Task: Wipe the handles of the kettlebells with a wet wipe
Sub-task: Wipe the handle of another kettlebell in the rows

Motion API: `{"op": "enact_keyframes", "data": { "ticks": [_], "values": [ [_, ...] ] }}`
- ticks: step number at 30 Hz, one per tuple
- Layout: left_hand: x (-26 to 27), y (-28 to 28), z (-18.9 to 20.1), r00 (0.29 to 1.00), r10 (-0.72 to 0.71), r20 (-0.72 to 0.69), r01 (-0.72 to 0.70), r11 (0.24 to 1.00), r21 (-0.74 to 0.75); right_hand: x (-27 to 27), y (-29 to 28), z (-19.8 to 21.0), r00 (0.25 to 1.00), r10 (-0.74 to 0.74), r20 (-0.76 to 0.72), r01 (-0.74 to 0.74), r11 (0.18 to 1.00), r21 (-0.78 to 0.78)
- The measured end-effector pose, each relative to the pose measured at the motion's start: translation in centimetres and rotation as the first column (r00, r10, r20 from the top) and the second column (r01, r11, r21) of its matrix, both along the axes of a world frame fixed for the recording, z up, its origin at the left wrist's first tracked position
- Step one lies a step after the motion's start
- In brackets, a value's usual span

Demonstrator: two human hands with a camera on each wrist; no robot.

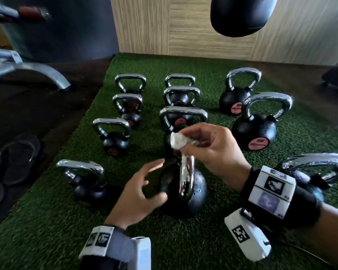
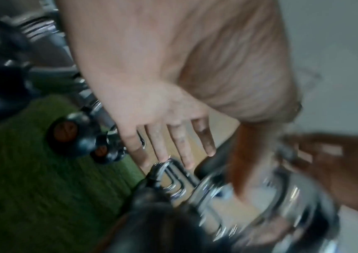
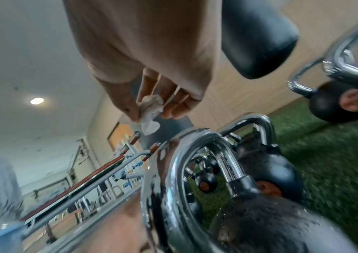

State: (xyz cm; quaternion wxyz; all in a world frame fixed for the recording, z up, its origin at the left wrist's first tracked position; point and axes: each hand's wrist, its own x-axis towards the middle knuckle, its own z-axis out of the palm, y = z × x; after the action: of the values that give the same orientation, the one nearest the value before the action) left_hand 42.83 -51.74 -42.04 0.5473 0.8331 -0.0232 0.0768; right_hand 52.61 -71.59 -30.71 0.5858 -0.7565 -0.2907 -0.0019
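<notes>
Right hand (image 1: 209,151) grip pinches wet wipe (image 1: 179,140) just above near kettlebell handle (image 1: 186,177).
Left hand (image 1: 139,193) open at 9 o'clock; next, press wipe onto chrome, probably.

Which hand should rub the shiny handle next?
The right hand. It already pinches the wet wipe just above the nearest kettlebell's handle. The left hand is open and holds nothing.

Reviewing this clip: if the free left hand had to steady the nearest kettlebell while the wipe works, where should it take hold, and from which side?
Probably the black ball, from the person's left. The chrome handle stands edge-on to the head camera and the right hand with the wipe is at its top, so cupping the round body keeps the handle free. The left hand is already open beside it.
</notes>
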Motion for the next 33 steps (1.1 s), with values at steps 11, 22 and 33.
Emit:
{"op": "enact_keyframes", "data": {
  "ticks": [11,22,33],
  "values": [
    [5.4,-3.7,-7.7,0.991,0.047,0.127,-0.086,0.941,0.326,3.8,-3.2,-6.9,0.839,-0.321,-0.438,0.365,0.931,0.016],
    [5.9,-4.4,-9.6,0.902,0.080,0.424,-0.249,0.899,0.361,6.6,-1.0,-11.3,0.917,-0.300,-0.264,0.258,0.949,-0.180],
    [5.6,-4.5,-10.2,0.911,0.180,0.372,-0.271,0.940,0.209,7.1,-0.1,-9.5,0.947,-0.317,-0.047,0.310,0.943,-0.122]
  ]
}}
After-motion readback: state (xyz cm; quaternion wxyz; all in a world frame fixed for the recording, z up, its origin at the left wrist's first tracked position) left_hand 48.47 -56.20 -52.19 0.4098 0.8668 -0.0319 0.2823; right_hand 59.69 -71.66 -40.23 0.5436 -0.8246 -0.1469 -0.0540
